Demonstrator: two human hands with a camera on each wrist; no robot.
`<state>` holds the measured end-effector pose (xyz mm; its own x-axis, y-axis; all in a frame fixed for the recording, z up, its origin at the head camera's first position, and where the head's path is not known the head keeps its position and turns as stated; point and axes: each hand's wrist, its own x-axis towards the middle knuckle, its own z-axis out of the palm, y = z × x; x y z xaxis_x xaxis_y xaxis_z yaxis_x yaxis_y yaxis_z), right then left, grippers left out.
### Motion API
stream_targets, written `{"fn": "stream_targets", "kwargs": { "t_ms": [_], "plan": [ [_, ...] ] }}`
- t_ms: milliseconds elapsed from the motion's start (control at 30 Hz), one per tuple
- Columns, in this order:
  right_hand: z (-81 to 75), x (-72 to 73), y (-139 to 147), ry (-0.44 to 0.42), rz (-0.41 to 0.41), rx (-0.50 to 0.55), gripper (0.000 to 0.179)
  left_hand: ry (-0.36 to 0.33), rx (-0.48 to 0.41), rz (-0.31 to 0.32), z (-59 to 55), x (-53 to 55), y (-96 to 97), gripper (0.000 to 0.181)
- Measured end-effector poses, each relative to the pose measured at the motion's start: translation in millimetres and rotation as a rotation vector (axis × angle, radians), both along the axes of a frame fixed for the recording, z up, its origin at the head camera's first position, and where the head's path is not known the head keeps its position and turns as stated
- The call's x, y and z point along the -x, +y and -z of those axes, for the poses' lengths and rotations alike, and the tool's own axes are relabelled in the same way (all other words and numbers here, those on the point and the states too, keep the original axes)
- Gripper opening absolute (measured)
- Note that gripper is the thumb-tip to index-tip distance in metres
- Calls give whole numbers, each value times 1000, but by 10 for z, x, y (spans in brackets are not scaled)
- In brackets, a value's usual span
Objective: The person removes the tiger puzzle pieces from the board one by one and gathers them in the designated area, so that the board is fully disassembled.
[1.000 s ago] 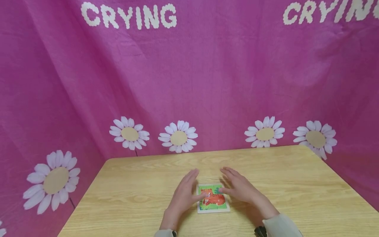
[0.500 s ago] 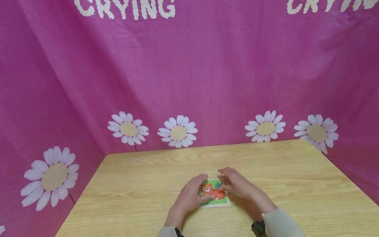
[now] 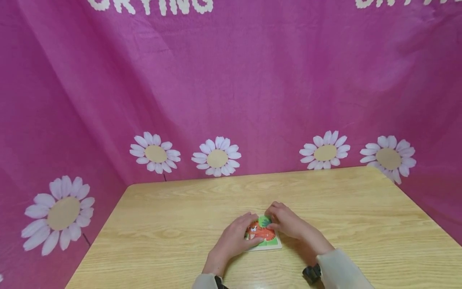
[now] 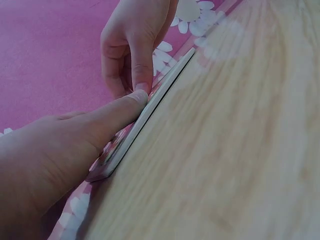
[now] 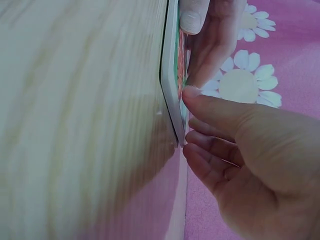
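Observation:
A small square tiger jigsaw puzzle (image 3: 263,233) with a pale border lies flat on the table, its picture an orange tiger on green. My left hand (image 3: 236,237) holds it from the left, with fingers bent over the far left corner and thumb along the front. In the left wrist view that thumb (image 4: 125,107) lies on the puzzle's face. At the far right corner my right hand (image 3: 286,221) grips with curled fingers. The right wrist view has its thumb (image 5: 210,102) on the face and the fingertips at the edge. The puzzle's left part is hidden under my left hand.
The light wooden table (image 3: 162,224) spreads out around the hands. Behind it and along its left side hangs a pink cloth (image 3: 260,88) printed with white daisies. A dark wristband (image 3: 311,274) shows at the right sleeve.
Both hands have closed in on the puzzle from either side. The left moved right over its left part, and the right hand's fingers curled at the far right corner. The head view tilted down slightly.

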<state>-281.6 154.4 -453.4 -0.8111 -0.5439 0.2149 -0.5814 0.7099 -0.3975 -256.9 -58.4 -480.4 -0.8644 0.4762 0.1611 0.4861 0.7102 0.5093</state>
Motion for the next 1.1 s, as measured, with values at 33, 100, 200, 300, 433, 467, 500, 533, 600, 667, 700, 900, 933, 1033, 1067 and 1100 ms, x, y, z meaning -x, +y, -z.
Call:
{"fn": "stream_targets", "kwargs": {
  "t_ms": [33, 100, 200, 300, 433, 467, 500, 533, 600, 667, 700, 900, 933, 1033, 1067, 1100],
  "plan": [
    [-7, 1, -5, -12, 4, 1, 22, -4, 2, 3, 0, 4, 0, 62],
    [-18, 8, -13, -41, 14, 11, 20, -12, -1, 8, -1, 13, -4, 62],
    [-38, 23, -20, -63, 5, 34, 17, -7, 13, 22, -7, 29, -21, 61],
    [-57, 41, -28, -79, -3, 43, 16, -13, 17, 32, -18, 39, -37, 61],
    [-82, 56, -37, -103, -16, 23, 16, -30, 19, 36, -27, 40, -40, 61],
    [-86, 59, -38, -109, -21, 16, 16, -32, 21, 36, -29, 40, -39, 62],
    [-89, 63, -38, -116, -26, 12, 16, -31, 21, 37, -30, 40, -38, 62],
    [-94, 64, -39, -124, -30, 8, 16, -33, 21, 38, -30, 39, -37, 62],
    [-99, 68, -40, -136, -36, 5, 17, -35, 21, 37, -28, 41, -33, 63],
    [-101, 72, -40, -142, -42, 4, 17, -39, 16, 37, -31, 42, -32, 63],
    [-103, 73, -41, -143, -43, 3, 17, -40, 15, 36, -31, 45, -32, 63],
    [-85, 75, -40, -141, -27, 2, 18, -36, 15, 35, -6, 57, -28, 62],
    [-79, 74, -39, -139, -24, 1, 18, -35, 16, 34, 1, 57, -26, 62],
    [-71, 68, -35, -133, -20, 4, 19, -39, 14, 36, 17, 60, -19, 62],
    [-69, 67, -35, -131, -20, 5, 19, -38, 15, 37, 22, 64, -18, 62],
    [-65, 66, -34, -126, -21, 7, 19, -39, 16, 36, 25, 68, -17, 62]
  ]
}}
